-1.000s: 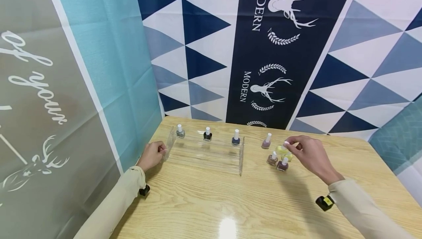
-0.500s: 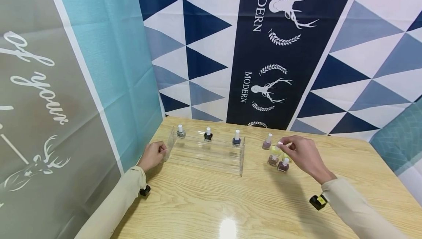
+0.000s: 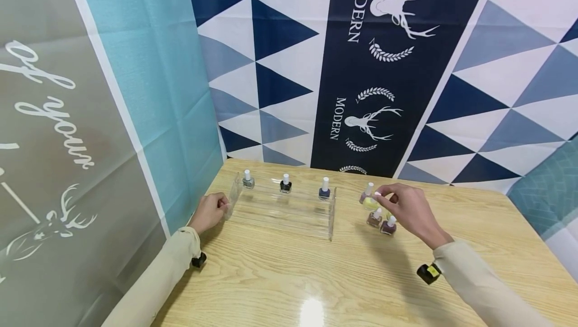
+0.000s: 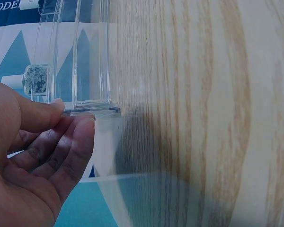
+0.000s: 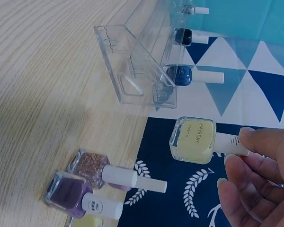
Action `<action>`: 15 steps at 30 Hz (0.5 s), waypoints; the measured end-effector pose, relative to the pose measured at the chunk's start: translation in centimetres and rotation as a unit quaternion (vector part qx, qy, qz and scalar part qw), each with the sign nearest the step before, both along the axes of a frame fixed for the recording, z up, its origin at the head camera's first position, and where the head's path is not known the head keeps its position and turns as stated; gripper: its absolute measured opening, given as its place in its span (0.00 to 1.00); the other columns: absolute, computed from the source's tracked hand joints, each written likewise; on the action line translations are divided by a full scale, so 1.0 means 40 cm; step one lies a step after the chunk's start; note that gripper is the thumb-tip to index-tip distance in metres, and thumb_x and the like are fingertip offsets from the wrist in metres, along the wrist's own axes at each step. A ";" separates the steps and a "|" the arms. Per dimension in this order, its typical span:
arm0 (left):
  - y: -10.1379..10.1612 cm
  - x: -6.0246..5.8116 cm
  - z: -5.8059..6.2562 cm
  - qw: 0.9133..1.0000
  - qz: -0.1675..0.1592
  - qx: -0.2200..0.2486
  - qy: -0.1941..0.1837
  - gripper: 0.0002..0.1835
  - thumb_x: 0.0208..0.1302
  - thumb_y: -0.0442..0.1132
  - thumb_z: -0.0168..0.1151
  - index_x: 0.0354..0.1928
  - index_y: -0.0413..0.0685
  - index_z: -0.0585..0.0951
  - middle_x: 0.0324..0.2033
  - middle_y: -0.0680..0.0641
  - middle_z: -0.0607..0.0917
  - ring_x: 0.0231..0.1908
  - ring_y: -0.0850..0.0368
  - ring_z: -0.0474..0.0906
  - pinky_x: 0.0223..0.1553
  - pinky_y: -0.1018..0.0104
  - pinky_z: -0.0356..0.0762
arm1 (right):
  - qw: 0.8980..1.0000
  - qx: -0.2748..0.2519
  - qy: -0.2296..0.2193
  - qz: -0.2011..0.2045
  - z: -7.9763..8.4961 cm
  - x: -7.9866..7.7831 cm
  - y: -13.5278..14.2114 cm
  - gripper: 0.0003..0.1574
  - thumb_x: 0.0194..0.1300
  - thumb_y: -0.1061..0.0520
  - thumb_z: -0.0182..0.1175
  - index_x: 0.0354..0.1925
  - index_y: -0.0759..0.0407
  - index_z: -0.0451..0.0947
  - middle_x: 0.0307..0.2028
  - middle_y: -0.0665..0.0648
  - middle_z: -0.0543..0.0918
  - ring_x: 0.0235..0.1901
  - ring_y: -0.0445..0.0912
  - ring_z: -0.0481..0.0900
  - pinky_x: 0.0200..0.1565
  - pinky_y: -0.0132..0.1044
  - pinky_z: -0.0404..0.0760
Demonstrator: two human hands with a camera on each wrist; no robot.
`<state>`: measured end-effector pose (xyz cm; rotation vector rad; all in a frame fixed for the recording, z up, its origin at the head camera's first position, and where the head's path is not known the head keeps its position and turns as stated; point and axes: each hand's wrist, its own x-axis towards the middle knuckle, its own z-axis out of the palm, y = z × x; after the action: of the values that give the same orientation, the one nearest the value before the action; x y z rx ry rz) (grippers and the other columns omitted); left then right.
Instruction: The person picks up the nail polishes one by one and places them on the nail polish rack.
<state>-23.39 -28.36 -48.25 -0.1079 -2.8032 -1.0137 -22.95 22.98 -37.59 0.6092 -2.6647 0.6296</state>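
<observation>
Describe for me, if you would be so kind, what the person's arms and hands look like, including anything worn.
The left hand and right hand are ungloved. The left sleeve and right sleeve are long, plain and cream. At each wrist sits a small black device, left and right; the right one bears a yellow patch.

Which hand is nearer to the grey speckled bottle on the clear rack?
Left. The left hand grips the rack at the end near the grey speckled bottle; the right hand is past the other end, pinching a yellow bottle by its cap.
</observation>
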 end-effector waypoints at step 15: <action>0.002 0.002 0.003 1.000 0.002 -0.001 -0.004 0.07 0.69 0.31 0.66 0.31 0.43 0.82 0.22 0.51 0.78 0.24 0.56 0.72 0.27 0.61 0.72 | 1.000 -0.013 0.004 0.011 -0.007 -0.008 -0.048 0.09 0.68 0.54 0.70 0.40 0.58 0.90 0.32 0.52 0.88 0.23 0.40 0.75 0.26 0.34 0.70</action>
<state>-23.31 -28.28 -48.11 -0.0984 -2.8099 -1.0124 -23.28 21.07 -37.85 0.6333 -2.6423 0.6657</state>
